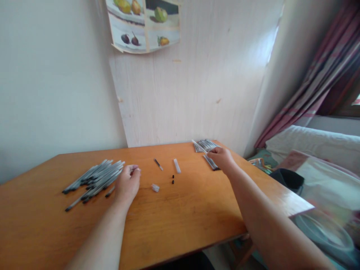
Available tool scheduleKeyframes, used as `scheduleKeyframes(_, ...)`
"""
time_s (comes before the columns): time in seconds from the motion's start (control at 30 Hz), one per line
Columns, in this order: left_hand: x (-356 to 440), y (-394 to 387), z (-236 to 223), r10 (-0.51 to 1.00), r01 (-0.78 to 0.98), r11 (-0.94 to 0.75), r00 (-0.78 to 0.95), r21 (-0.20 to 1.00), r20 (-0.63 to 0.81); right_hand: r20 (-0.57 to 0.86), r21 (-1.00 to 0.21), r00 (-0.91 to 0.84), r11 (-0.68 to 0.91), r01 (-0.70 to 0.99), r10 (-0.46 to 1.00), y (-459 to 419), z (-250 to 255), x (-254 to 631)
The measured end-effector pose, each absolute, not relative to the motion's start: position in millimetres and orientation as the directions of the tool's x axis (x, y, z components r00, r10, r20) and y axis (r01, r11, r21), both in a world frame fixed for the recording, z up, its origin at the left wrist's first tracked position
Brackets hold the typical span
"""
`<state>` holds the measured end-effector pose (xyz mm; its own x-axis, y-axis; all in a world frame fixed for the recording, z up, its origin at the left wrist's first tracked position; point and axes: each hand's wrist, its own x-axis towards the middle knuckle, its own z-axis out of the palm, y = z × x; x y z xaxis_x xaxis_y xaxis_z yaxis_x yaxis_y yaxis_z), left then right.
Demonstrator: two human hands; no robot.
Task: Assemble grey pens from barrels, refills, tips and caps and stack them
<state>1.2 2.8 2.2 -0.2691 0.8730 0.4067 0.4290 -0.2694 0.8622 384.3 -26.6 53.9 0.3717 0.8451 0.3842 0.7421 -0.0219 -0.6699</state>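
Observation:
My right hand [222, 157] reaches to the back right of the table. It pinches a thin, whitish pen barrel [199, 146], which slants up and left. Just beyond it lies a row of pens [208, 144], and a smaller group of pens [210, 162] is partly under the hand. My left hand [128, 183] is closed, thumb against fingertips, beside a loose pile of clear pens with black ends [95, 178]. Whatever it may grip is too small to make out. Between the hands are pale tubes [177, 166], a short dark pen piece [158, 164], clear caps [155, 187] and two black plugs [173, 179].
The wooden table [182, 221] meets a pale board [180, 105] at its back edge. Fruit pictures [146, 26] hang above. Off the table's right side are a black container [287, 180], a clear round tub [326, 232] and a curtain [306, 82].

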Motion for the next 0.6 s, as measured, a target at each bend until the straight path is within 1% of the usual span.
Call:
scheduleKeyframes(0.07, 1, 4, 1, 0.866, 0.477, -0.273, -0.257, 0.836, 0.429, 0.367, -0.698, 0.452, -0.08, 0.711, 0.813, -27, 45, 410)
scheduleKeyframes(0.13, 0, 5, 1, 0.865, 0.512, -0.268, -0.245, 0.816, 0.437, 0.312, -0.722, 0.56, -0.192, 0.665, 0.768, -28, 37, 432)
scheduleKeyframes(0.2, -2, 6, 0, 0.869, 0.527, -0.259, -0.238, 0.809, 0.433, 0.268, -0.713, 0.626, -0.286, 0.64, 0.733, -30, 29, 449)
scheduleKeyframes(0.33, -5, 9, -3, 0.871, 0.539, -0.255, -0.233, 0.803, 0.433, 0.189, -0.654, 0.641, -0.392, 0.647, 0.744, -33, 13, 470)
scheduleKeyframes(0.6, -10, 16, -9, 0.877, 0.513, -0.265, -0.223, 0.816, 0.425, 0.142, -0.624, 0.666, -0.456, 0.635, 0.732, -29, -2, 481)
